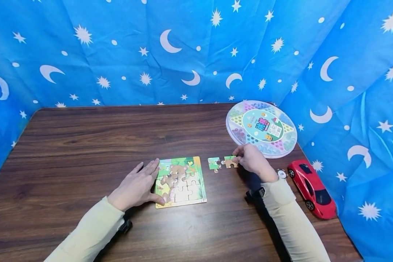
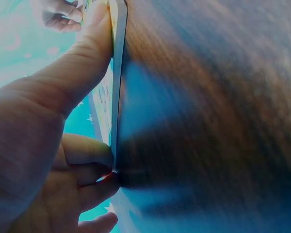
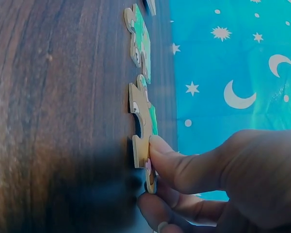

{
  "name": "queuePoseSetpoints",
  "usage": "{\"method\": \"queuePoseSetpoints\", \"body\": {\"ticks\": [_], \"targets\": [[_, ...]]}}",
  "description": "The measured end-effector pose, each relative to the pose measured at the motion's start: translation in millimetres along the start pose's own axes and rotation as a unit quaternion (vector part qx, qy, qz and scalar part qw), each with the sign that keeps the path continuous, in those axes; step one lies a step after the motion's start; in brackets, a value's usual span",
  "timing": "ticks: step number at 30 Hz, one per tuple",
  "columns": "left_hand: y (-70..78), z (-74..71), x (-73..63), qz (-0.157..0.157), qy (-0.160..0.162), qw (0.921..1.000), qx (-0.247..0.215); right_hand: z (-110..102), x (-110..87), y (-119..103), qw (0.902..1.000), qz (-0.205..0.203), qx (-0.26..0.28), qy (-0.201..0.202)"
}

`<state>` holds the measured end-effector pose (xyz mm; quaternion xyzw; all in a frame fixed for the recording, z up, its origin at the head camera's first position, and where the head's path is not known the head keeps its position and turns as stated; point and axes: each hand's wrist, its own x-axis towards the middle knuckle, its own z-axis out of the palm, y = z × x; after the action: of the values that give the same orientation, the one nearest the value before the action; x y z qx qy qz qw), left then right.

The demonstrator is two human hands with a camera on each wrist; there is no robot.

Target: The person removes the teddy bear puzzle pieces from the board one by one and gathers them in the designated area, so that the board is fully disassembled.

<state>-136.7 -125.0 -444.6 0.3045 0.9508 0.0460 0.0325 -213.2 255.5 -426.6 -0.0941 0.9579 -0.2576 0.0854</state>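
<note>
A framed jigsaw puzzle (image 1: 181,182) with a brown bear picture lies flat on the table. My left hand (image 1: 138,186) rests along its left edge, thumb over the near left corner and fingertips at the far left edge; the left wrist view shows the thumb (image 2: 82,60) lying on the frame. To the right of the puzzle, my right hand (image 1: 253,162) pinches a brown and green jigsaw piece (image 3: 143,128) between thumb and fingers, close over the table. Just left of it lies a second jigsaw piece (image 1: 213,163), green with a light part.
A round game board (image 1: 237,136) with colored star points sits at the back right, just beyond my right hand. Right of my forearm are a red toy car (image 1: 309,187) and a small round white item (image 1: 282,174). Blue star-patterned cloth (image 1: 209,54) borders the wooden table (image 1: 95,142).
</note>
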Motion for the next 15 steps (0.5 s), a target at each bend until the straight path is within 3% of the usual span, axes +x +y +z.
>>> {"method": "queuePoseSetpoints", "body": {"ticks": [7, 15], "targets": [[1.4, -0.5, 0.7, -0.002, -0.005, 1.0, -0.001, 0.7, -2.6, -7.0, 0.9991, 0.001, -0.042, 0.009], [1.6, -2.1, -0.3, -0.005, -0.008, 0.9999, -0.004, 3.3, -1.3, -8.8, 0.9988, 0.014, -0.046, 0.007]]}}
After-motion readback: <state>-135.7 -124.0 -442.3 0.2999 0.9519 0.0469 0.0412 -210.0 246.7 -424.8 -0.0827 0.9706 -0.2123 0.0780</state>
